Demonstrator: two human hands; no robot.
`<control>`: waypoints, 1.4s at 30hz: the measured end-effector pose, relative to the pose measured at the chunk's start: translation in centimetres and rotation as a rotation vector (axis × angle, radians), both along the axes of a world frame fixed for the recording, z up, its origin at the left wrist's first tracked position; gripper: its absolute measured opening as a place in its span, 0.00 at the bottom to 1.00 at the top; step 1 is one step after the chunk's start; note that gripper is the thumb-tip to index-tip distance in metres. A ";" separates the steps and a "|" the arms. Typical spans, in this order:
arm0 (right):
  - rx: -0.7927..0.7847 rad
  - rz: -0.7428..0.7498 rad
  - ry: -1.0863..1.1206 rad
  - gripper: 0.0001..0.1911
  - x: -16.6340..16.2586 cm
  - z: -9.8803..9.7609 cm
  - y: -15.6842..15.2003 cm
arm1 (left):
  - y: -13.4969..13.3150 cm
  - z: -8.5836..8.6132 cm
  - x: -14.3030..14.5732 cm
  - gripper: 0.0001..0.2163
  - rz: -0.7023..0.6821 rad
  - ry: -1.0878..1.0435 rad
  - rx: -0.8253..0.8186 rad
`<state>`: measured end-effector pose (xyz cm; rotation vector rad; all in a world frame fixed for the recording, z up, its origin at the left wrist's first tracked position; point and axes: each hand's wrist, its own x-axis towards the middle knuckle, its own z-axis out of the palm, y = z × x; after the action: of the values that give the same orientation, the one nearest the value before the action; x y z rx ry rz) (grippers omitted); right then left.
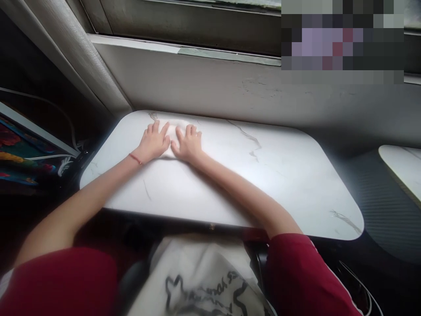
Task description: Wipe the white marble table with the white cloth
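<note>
A white cloth (171,153) lies folded on the white marble-patterned tabletop (230,175), toward its far left part. My left hand (154,141) rests flat on the cloth's left side with the fingers spread; a thin red band circles that wrist. On the right side of the same cloth lies my right hand (188,144), its fingers also spread and pressing down from above. The two thumbs come close to each other over the middle of the cloth. Part of the cloth is hidden under both palms.
Behind the table runs a pale wall (204,83) below a window ledge (138,43). A curtain (72,48) hangs at the left, with white cables (66,164) near the table's left end. Another white tabletop (406,164) stands at the right edge.
</note>
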<state>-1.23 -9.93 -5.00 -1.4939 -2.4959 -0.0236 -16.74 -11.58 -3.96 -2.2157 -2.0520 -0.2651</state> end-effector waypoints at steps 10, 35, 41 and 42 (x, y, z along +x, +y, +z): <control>0.031 0.243 0.038 0.35 -1.8 0.1 -11.0 | -13.8 0.4 -0.9 0.28 0.141 0.103 0.085; -0.020 0.226 0.085 0.35 -11.9 -0.8 2.6 | 0.8 -1.1 -11.1 0.30 0.170 -0.052 0.066; 0.009 0.164 0.108 0.35 -11.8 -1.5 8.3 | 7.2 -0.6 -10.4 0.31 0.122 -0.096 0.022; 0.005 0.175 0.119 0.35 -11.7 -1.6 8.9 | 7.8 -0.6 -10.2 0.31 0.127 -0.105 0.027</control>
<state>-12.91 -1.01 -6.57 -1.2317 -2.5172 0.0861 -26.97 -3.74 -4.54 -2.0881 -2.2180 -0.4027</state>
